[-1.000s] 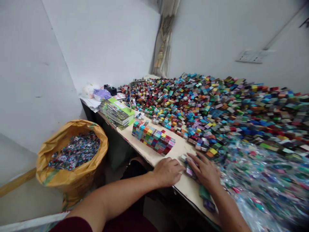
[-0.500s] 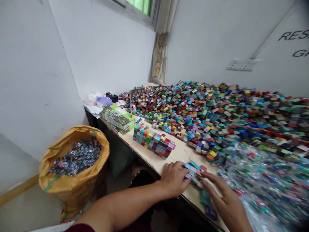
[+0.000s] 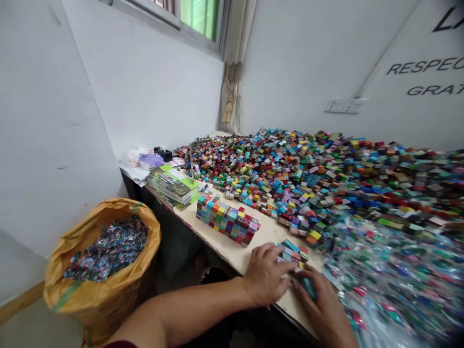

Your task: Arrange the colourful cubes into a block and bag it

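Small coloured blocks (image 3: 290, 252), many-patterned and set side by side in short rows, lie low at the table's front edge. My left hand (image 3: 266, 275) curls over their left side, its fingers closed against them. From the right, my right hand (image 3: 322, 302) bends its fingertips onto the near end of the same blocks. A teal block (image 3: 310, 288) shows between its thumb and forefinger, partly covered. Behind my left hand stands a stacked wall of blocks (image 3: 227, 221), apart from both hands.
A large heap of loose blocks (image 3: 290, 169) fills the table's back. Clear plastic packets (image 3: 391, 275) pile up at right. Books (image 3: 174, 186) and a purple pack (image 3: 151, 160) lie at the left end. An orange sack (image 3: 105, 299) of small shiny pieces stands on the floor.
The view has shifted, showing more wall lettering at right. The small blocks, tilted up between my hands before, now lie lower. My right hand has drawn in closer to my left.
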A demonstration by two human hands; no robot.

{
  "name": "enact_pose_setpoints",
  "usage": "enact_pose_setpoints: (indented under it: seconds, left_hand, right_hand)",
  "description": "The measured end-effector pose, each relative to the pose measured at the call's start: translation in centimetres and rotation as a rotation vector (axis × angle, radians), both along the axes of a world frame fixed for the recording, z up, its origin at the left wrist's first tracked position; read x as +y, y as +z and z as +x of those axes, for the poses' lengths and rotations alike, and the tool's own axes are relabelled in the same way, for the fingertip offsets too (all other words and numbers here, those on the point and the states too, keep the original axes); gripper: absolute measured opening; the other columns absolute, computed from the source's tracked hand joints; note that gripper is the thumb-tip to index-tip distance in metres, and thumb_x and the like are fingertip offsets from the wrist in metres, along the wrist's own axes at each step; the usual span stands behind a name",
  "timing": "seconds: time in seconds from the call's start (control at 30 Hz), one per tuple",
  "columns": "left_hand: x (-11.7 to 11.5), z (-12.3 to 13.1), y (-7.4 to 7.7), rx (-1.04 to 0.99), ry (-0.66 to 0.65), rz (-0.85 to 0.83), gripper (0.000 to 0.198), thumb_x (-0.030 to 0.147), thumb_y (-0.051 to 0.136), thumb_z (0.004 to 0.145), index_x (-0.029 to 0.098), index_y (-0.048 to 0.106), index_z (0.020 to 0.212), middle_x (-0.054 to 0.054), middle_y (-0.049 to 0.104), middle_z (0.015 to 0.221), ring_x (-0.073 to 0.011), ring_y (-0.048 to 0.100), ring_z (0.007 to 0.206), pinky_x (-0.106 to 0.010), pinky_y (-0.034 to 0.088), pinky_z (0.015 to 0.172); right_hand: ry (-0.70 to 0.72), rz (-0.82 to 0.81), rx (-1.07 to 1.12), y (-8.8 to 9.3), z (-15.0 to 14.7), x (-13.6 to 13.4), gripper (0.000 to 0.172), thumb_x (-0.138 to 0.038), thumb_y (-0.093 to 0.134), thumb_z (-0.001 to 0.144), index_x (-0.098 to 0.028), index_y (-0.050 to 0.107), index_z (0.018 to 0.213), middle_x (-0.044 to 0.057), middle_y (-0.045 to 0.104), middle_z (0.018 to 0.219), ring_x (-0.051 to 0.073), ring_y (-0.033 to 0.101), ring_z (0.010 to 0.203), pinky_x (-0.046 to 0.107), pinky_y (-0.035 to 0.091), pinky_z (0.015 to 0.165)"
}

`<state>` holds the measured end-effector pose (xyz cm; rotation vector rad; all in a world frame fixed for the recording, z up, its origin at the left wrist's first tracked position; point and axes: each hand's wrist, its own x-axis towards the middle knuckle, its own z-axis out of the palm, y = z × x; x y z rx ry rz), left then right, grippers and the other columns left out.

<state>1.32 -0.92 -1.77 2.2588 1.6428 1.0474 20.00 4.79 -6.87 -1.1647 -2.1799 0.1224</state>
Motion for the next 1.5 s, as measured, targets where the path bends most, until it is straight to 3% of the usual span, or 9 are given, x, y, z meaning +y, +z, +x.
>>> enact_pose_setpoints:
  seconds: [0.13, 0.27, 0.43, 0.57, 0.67, 0.83, 1.13, 1.3, 1.5]
  left_hand:
    - [2.1, 0.2, 0.3, 0.024, 0.044, -0.155, 0.058, 0.045, 0.059, 0.079, 0.031, 0.042, 0.133, -0.009, 0.026, 0.149, -0.0361, 0.027, 0.133, -0.056, 0.029, 0.104]
    - [3.2, 0.2, 0.2, 0.07, -0.001, -0.217, 0.043, 0.04, 0.055, 0.083, 0.024, 0.05, 0.123, -0.01, 0.04, 0.14, -0.0291, 0.045, 0.12, -0.047, 0.039, 0.099]
    - [1.0, -0.2, 0.3, 0.105, -0.043, -0.214, 0.043, 0.029, 0.055, 0.084, 0.024, 0.047, 0.126, -0.009, 0.045, 0.133, -0.026, 0.05, 0.111, -0.043, 0.045, 0.094]
    - [-0.2, -1.4, 0.1, 0.043, -0.038, -0.196, 0.04, 0.023, 0.056, 0.084, 0.025, 0.05, 0.123, -0.007, 0.054, 0.122, -0.0237, 0.051, 0.108, -0.041, 0.044, 0.093]
    - [-0.5, -2.2, -0.2, -0.004, -0.057, -0.16, 0.038, 0.024, 0.056, 0.085, 0.022, 0.051, 0.123, -0.008, 0.054, 0.121, -0.0236, 0.051, 0.109, -0.041, 0.044, 0.093]
    - [-1.3, -2.7, -0.3, 0.004, -0.078, -0.144, 0.041, 0.026, 0.058, 0.084, 0.023, 0.051, 0.124, -0.007, 0.058, 0.117, -0.0227, 0.053, 0.104, -0.039, 0.044, 0.09]
    - [0.0, -1.3, 0.4, 0.091, -0.016, -0.197, 0.041, 0.027, 0.058, 0.082, 0.024, 0.052, 0.122, -0.005, 0.058, 0.119, -0.0228, 0.052, 0.105, -0.039, 0.042, 0.09]
    - [0.5, -1.2, 0.7, 0.107, -0.034, -0.229, 0.038, 0.029, 0.055, 0.085, 0.024, 0.051, 0.123, -0.005, 0.06, 0.116, -0.0228, 0.051, 0.103, -0.038, 0.042, 0.088]
    - [0.5, -0.7, 0.8, 0.152, -0.018, -0.276, 0.053, 0.02, 0.053, 0.082, 0.021, 0.039, 0.134, -0.007, 0.053, 0.127, -0.0256, 0.045, 0.113, -0.042, 0.037, 0.093]
  right_hand:
    - [-0.144, 0.047, 0.029, -0.3, 0.3, 0.5, 0.064, -0.06, 0.037, 0.085, -0.011, 0.051, 0.122, 0.019, 0.055, 0.119, 0.036, 0.05, 0.112, 0.052, 0.044, 0.09]
    - [-0.04, -0.088, -0.041, -0.7, 0.3, 0.9, 0.054, -0.055, 0.04, 0.086, -0.018, 0.056, 0.121, 0.012, 0.063, 0.111, 0.033, 0.058, 0.101, 0.049, 0.048, 0.082]
    - [0.068, -0.199, 0.07, 1.7, -0.9, -0.6, 0.039, -0.046, 0.046, 0.085, -0.022, 0.061, 0.112, 0.009, 0.064, 0.111, 0.029, 0.059, 0.102, 0.046, 0.046, 0.088]
    - [0.051, -0.304, 0.169, 4.0, -0.9, -2.3, 0.047, -0.047, 0.049, 0.087, -0.02, 0.052, 0.126, 0.01, 0.055, 0.126, 0.026, 0.051, 0.115, 0.043, 0.042, 0.097]
    - [-0.048, -0.264, 0.112, 4.1, 0.1, -4.1, 0.051, -0.048, 0.053, 0.086, -0.019, 0.052, 0.128, 0.012, 0.053, 0.126, 0.028, 0.049, 0.115, 0.044, 0.042, 0.096]
    - [-0.107, -0.179, -0.016, 3.4, 0.3, -6.1, 0.042, -0.037, 0.051, 0.089, -0.021, 0.054, 0.127, 0.011, 0.059, 0.112, 0.027, 0.054, 0.098, 0.043, 0.047, 0.085]
    - [0.124, -0.383, 0.109, 6.0, -1.2, -5.2, 0.044, -0.031, 0.05, 0.087, -0.021, 0.05, 0.13, 0.009, 0.058, 0.115, 0.025, 0.053, 0.102, 0.039, 0.045, 0.088]
    - [0.079, -0.393, 0.212, 5.6, -1.7, -5.1, 0.042, -0.035, 0.049, 0.089, -0.022, 0.05, 0.129, 0.009, 0.054, 0.123, 0.024, 0.05, 0.112, 0.039, 0.043, 0.094]
    - [0.041, -0.375, 0.192, 4.7, -3.4, -4.3, 0.049, -0.032, 0.049, 0.087, -0.021, 0.045, 0.135, 0.009, 0.055, 0.124, 0.027, 0.049, 0.112, 0.045, 0.041, 0.095]
